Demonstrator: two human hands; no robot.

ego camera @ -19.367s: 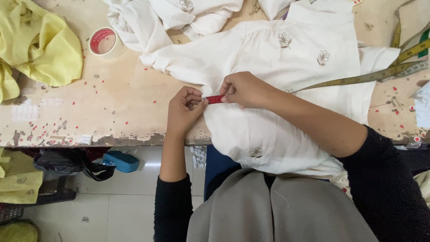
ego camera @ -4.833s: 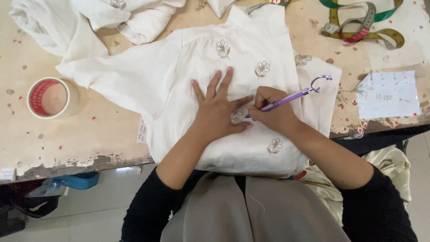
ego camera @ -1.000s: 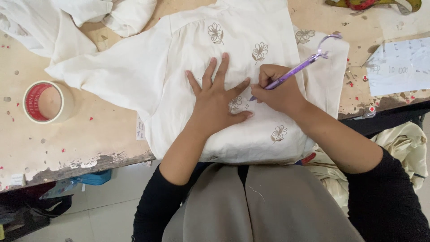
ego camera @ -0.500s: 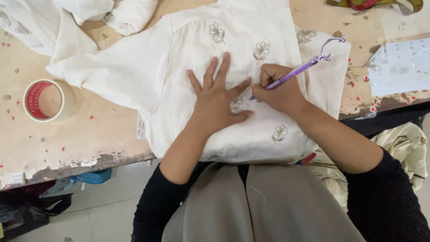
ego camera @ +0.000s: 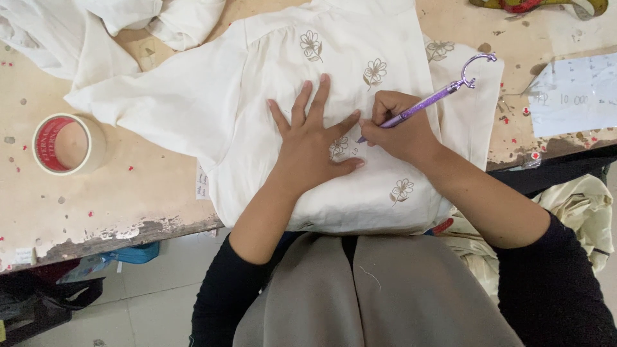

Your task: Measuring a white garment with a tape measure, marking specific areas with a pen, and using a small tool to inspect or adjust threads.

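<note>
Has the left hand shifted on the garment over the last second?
No. The left hand stays spread flat on the white garment, with the same flower print between thumb and forefinger.

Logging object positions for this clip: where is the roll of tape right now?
In the head view, the roll of tape lies flat on the worn table at far left, apart from the white garment.

Black sleeves, grey lap garment

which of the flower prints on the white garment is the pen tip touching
The flower lying between the left hand's thumb and index finger; the purple pen in the right hand points there. The other flowers lie clear of both hands.
</note>
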